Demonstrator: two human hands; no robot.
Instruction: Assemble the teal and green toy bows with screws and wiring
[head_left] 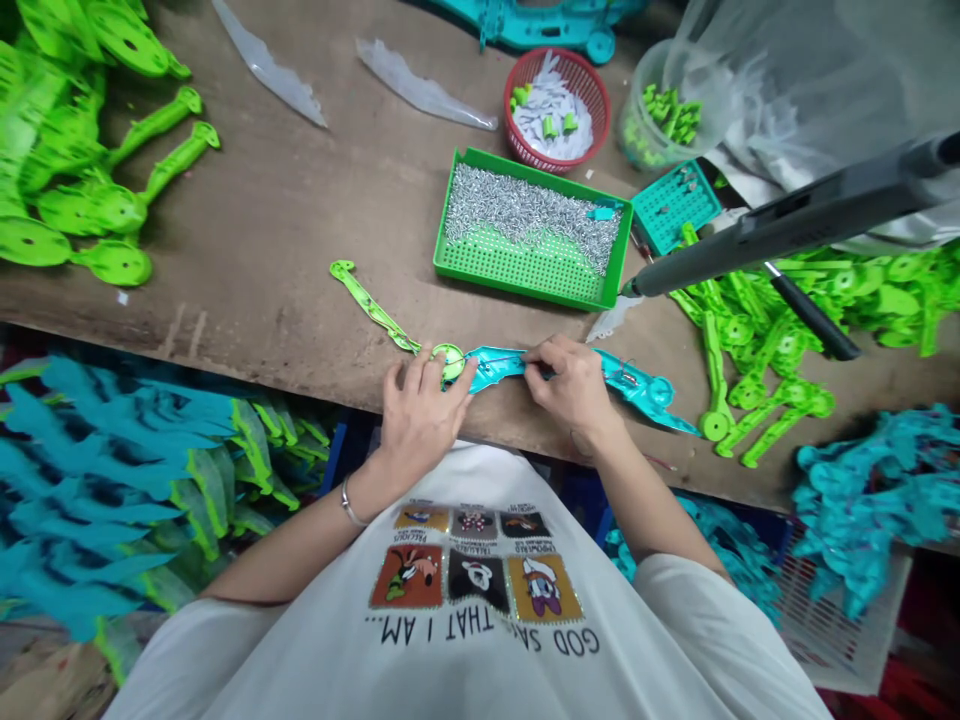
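A teal plastic shell half (495,367), joined at its left end to a lime-green piece with a round hub (450,362) and a slim arm (375,312), lies along the table's near edge. My left hand (424,405) holds the joint, fingers curled over the hub and thumb on the teal plastic. Over the middle of the shell, my right hand (570,388) is closed in a pinch; what sits between its fingertips is hidden. A thin dark wire runs inside the shell toward those fingers. More thin wires (626,370) show at the shell's right part.
A green tray of small screws (532,270) stands ahead, with a red basket (556,160) behind it. A grey power screwdriver (772,225) hangs at the right. Lime-green parts (757,340) pile beneath it, others (82,190) at far left. Translucent blade-shaped pieces (427,85) lie at the back.
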